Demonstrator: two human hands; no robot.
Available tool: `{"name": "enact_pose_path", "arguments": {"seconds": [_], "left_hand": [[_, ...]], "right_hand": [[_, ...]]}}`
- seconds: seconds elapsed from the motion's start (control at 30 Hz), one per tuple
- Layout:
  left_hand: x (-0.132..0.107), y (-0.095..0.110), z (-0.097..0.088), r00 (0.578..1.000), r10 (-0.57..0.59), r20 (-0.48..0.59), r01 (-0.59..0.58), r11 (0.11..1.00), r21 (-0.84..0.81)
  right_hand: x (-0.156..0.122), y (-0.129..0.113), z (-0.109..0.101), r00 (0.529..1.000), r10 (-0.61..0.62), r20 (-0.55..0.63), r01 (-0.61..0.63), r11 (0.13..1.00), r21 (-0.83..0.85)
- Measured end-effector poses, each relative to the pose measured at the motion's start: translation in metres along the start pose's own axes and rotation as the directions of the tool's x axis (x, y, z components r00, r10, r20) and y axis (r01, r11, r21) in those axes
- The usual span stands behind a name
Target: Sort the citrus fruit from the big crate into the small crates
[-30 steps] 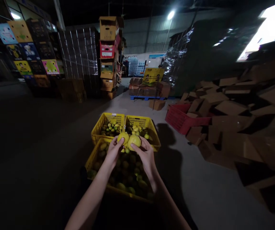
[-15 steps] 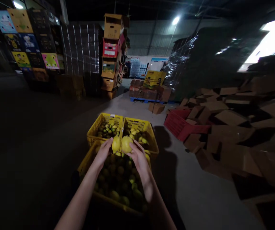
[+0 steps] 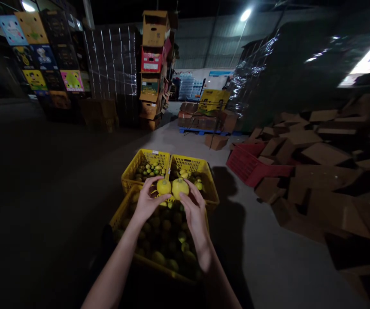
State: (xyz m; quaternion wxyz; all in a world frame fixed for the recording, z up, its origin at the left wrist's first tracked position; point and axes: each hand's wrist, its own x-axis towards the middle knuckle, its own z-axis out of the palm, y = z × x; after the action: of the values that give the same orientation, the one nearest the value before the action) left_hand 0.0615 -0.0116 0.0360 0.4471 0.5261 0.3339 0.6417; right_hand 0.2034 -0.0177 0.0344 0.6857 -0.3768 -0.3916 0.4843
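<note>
Between the thumb and fingers of my left hand (image 3: 149,200) is a yellow lemon (image 3: 163,186), one end turned toward me. My right hand (image 3: 195,206) grips a larger yellow lemon (image 3: 180,188) close beside it. Both are held above the near yellow crate (image 3: 120,214), where many lemons (image 3: 158,258) lie in deep shadow. Beyond my hands stand two more yellow crates side by side. The left crate (image 3: 130,169) holds small green and yellow lemons (image 3: 151,168); the right crate (image 3: 210,184) has yellow ones (image 3: 185,173), partly hidden by my right hand.
Flattened cardboard boxes (image 3: 322,154) are heaped on the right, around a red crate (image 3: 246,165). Farther back are a tall column of cartons (image 3: 151,60), wrapped stacks (image 3: 112,64) and a blue pallet (image 3: 201,131) with boxes on it. Grey floor (image 3: 268,253) lies to the right.
The lemon in my left hand has been turned, so its end now faces me, and my thumb has come round below it. The view has shifted slightly.
</note>
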Motion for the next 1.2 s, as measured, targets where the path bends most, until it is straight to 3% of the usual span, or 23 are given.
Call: {"name": "enact_pose_path", "arguments": {"seconds": [0.23,0.4,0.57,0.73,0.9,1.0,1.1,1.2], "left_hand": [[0.006,-0.001,0.000,0.998,0.057,0.010,-0.058,0.996,0.063],[0.006,0.000,0.002,0.994,-0.105,-0.025,0.101,0.984,-0.147],[0.005,0.004,0.004,0.905,-0.425,0.023,0.399,0.828,-0.394],[0.007,0.003,0.005,0.803,-0.594,0.048,0.560,0.724,-0.401],[0.008,0.001,0.007,0.744,-0.668,-0.012,0.617,0.695,-0.370],[0.007,0.003,0.007,0.732,-0.679,-0.056,0.612,0.691,-0.385],[0.007,0.004,0.009,0.731,-0.681,-0.050,0.596,0.672,-0.439],[0.009,0.002,0.011,0.692,-0.721,0.032,0.618,0.569,-0.543]], "right_hand": [[0.001,-0.001,-0.004,0.999,-0.052,0.011,0.052,0.999,0.001],[0.001,0.000,-0.003,1.000,0.014,0.000,-0.014,0.996,0.087],[0.004,0.003,0.000,0.986,0.165,0.008,-0.159,0.934,0.320],[0.006,0.004,-0.001,0.937,0.328,0.120,-0.348,0.910,0.224],[0.005,0.006,-0.003,0.849,0.490,0.199,-0.518,0.845,0.132],[0.005,0.007,-0.002,0.861,0.467,0.202,-0.504,0.839,0.206],[0.005,0.006,-0.001,0.882,0.464,0.086,-0.465,0.821,0.331],[0.006,0.006,-0.001,0.879,0.476,0.010,-0.441,0.806,0.396]]}}
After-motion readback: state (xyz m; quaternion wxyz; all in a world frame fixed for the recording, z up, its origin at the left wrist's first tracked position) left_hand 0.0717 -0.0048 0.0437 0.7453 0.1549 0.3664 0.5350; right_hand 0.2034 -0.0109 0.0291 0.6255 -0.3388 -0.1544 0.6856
